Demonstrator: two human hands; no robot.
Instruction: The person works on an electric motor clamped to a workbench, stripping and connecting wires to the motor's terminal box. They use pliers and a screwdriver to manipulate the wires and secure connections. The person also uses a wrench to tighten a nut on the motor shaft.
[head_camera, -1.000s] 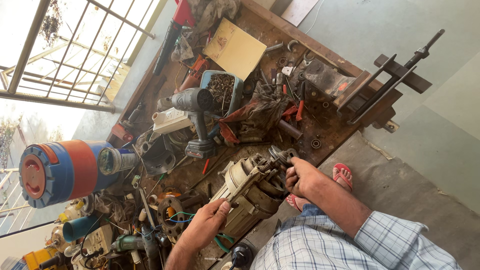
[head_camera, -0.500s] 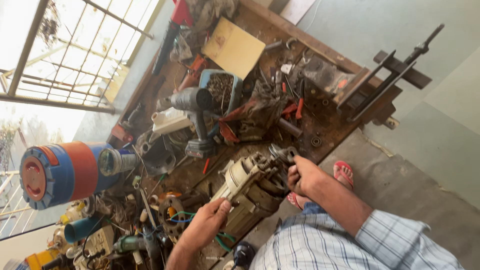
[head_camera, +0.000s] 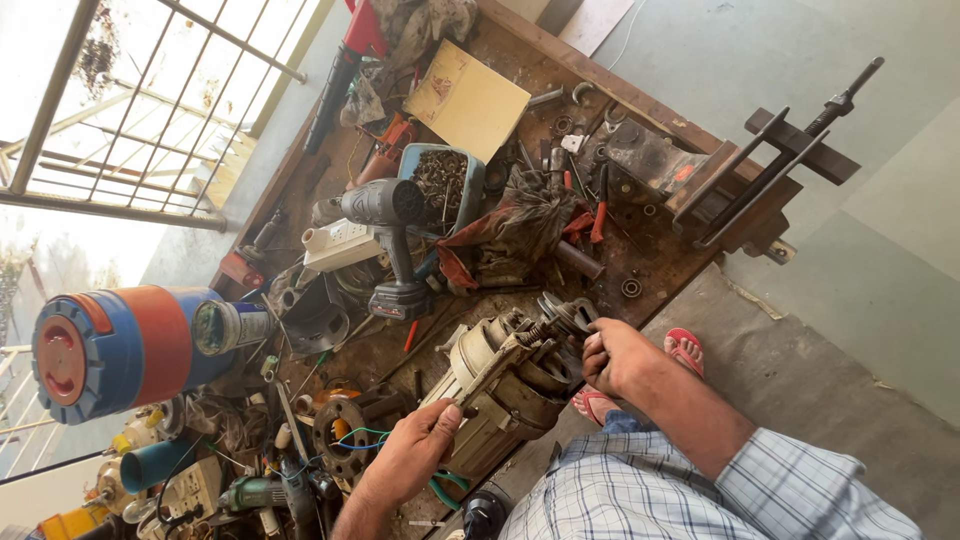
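A dirty cream electric motor lies at the near edge of a cluttered wooden workbench. My right hand grips the motor's shaft end beside a dark round metal part. My left hand rests on the motor's housing, fingers curled on its side, over a green-handled tool. Whether this hand holds the tool I cannot tell.
A grey cordless drill stands behind the motor, next to a blue tub of screws, a rag and a cardboard sheet. A blue and orange drum lies left. A bench vise is at the right end; red sandals below.
Both hands stay on the motor. My left hand has shifted slightly up along the housing; the view has barely moved.
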